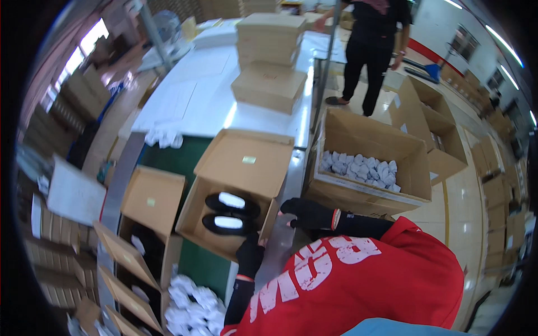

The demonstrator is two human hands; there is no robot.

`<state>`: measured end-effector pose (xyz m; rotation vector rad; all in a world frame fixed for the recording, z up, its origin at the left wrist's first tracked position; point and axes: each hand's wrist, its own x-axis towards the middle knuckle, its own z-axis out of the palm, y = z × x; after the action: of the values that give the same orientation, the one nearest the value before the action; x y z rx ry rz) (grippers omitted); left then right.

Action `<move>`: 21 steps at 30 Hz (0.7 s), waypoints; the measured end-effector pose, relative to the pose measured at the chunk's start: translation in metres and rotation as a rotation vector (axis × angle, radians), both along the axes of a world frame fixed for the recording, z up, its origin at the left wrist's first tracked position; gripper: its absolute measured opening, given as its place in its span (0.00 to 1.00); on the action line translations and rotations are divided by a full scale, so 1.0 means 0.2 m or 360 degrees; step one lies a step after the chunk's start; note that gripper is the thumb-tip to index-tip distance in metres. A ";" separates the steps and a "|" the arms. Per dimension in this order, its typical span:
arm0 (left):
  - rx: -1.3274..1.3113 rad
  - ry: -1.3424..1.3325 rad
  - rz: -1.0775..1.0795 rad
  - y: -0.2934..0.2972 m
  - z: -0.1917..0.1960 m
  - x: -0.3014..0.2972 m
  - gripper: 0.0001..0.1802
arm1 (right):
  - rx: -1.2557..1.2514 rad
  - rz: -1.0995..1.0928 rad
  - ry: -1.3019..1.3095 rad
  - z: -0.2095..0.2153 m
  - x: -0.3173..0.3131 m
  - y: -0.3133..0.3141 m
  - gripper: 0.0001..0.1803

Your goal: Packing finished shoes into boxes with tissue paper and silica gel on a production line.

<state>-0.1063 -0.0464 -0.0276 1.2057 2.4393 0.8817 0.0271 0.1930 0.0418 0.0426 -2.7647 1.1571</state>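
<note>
— Where do your hands sit right now?

— Your left hand [250, 253], in a black glove, rests its grip on the near edge of the open brown cardboard shoebox [235, 193] at the centre of the frame; whether the fingers are pinching the wall or only touching it, I cannot tell. Your right hand [306, 213], also gloved, is curled at the box's right corner, and I cannot tell whether its grip has closed on anything.

— And the shoes?

— The pair of black shoes with white insoles [231, 213] lies side by side inside that box, lid flap [246, 161] standing open behind them.

— How should you handle it?

— I'd judge it best to steady both near corners evenly, so the box stays flat on the green table [168, 159] and clear of the large carton of white paper wads [364, 162] at right.
</note>
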 end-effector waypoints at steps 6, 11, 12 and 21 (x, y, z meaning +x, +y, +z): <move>-0.0072 0.0190 0.0171 -0.13 -0.04 0.14 0.16 | 0.0086 0.0409 -0.0114 -0.19 -0.01 0.09 0.22; -0.0314 0.0025 0.0317 -0.18 0.05 0.32 0.17 | 0.0153 0.0653 -0.0076 -0.17 -0.09 0.10 0.23; -0.0354 -0.0015 0.0341 -0.19 0.06 0.36 0.17 | 0.0132 0.0726 -0.0089 -0.20 -0.09 0.11 0.22; 0.0045 0.0322 0.1322 0.16 0.27 0.29 0.35 | 0.0018 0.1027 -0.0025 -0.29 -0.02 0.34 0.21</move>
<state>-0.0481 -0.0143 0.0272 0.2378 3.1420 1.0120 0.0232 0.2601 -0.0171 0.9895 -2.8464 1.2525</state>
